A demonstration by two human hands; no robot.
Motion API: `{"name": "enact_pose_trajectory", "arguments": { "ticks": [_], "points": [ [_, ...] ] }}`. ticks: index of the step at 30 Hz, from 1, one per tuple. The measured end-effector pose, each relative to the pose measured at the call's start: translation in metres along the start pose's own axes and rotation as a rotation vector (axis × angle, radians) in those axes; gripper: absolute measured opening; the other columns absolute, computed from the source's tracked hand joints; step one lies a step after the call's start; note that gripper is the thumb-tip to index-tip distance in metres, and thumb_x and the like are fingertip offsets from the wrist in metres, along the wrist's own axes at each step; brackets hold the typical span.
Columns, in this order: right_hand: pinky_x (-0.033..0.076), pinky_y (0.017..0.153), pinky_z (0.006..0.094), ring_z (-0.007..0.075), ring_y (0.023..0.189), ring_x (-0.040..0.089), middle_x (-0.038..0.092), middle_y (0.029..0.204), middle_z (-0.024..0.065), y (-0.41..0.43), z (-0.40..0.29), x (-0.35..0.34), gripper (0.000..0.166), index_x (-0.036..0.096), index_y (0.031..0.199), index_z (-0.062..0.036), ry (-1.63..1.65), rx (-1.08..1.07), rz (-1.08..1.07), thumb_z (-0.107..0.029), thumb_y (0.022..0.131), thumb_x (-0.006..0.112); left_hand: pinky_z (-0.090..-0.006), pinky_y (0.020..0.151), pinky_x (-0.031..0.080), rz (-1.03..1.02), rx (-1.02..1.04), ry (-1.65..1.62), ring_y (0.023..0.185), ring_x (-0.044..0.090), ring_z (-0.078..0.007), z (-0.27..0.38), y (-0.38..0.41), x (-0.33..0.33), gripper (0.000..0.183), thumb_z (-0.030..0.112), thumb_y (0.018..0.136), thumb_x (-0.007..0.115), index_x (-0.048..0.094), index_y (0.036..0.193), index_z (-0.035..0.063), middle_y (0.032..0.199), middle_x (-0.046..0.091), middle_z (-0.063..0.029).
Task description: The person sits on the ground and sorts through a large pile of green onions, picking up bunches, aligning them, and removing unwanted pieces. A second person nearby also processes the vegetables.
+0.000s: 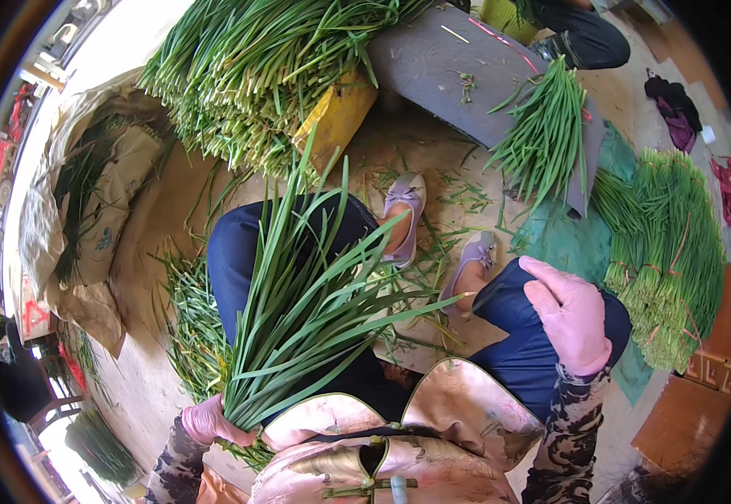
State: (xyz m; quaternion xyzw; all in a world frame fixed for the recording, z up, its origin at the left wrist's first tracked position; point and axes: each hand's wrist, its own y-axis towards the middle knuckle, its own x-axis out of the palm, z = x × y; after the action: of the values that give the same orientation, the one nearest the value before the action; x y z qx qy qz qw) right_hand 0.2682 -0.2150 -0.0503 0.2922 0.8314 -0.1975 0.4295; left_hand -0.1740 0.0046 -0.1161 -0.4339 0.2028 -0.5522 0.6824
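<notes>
My left hand point(217, 423), in a pink glove, is closed around the lower end of a loose bunch of long green leafy stalks point(315, 302). The leaves fan out across my left thigh and over the floor between my legs. My right hand point(567, 315), also gloved in pink, rests over my right knee with thumb and forefinger apart; nothing shows in it. Beyond my knees a tied bundle of green stalks point(548, 126) lies on a grey board point(441, 75). A large heap of the same stalks point(258, 82) stands at the top, beside a yellow container point(340, 113).
Several tied bundles point(668, 252) lie on green plastic sheeting point(561, 236) at the right. Leaf scraps point(205, 327) are piled by my left leg. An open sack point(104, 208) stands at the left. Another person's bent leg point(586, 38) is at the top right.
</notes>
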Motion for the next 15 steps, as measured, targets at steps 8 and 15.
{"name": "enact_pose_trajectory", "arguments": {
  "ticks": [8,15],
  "points": [
    [0.047,0.053,0.0284,0.0196,0.057,0.059,0.064,0.083,0.0037,-0.002,-0.034,0.016,0.026,0.068,0.1,-0.0137,0.174,-0.17,-0.12,-0.015,0.074,0.066,-0.0272,0.068,0.047,-0.056,-0.047,-0.08,0.075,0.057,-0.0103,0.01,0.0,-0.002,0.035,-0.003,0.061,0.077,0.065,0.092,0.0051,0.082,0.065,-0.0003],
    [0.05,0.061,0.0356,0.027,0.073,0.063,0.064,0.098,0.0045,0.001,-0.031,0.064,0.022,0.064,0.103,-0.014,0.08,-0.332,-0.21,-0.019,0.082,0.058,-0.0272,0.066,0.047,-0.045,-0.038,-0.023,0.074,0.056,-0.0097,0.015,0.0,0.0,0.034,-0.002,0.061,0.076,0.065,0.092,0.0052,0.08,0.064,0.0001]
  ]
}}
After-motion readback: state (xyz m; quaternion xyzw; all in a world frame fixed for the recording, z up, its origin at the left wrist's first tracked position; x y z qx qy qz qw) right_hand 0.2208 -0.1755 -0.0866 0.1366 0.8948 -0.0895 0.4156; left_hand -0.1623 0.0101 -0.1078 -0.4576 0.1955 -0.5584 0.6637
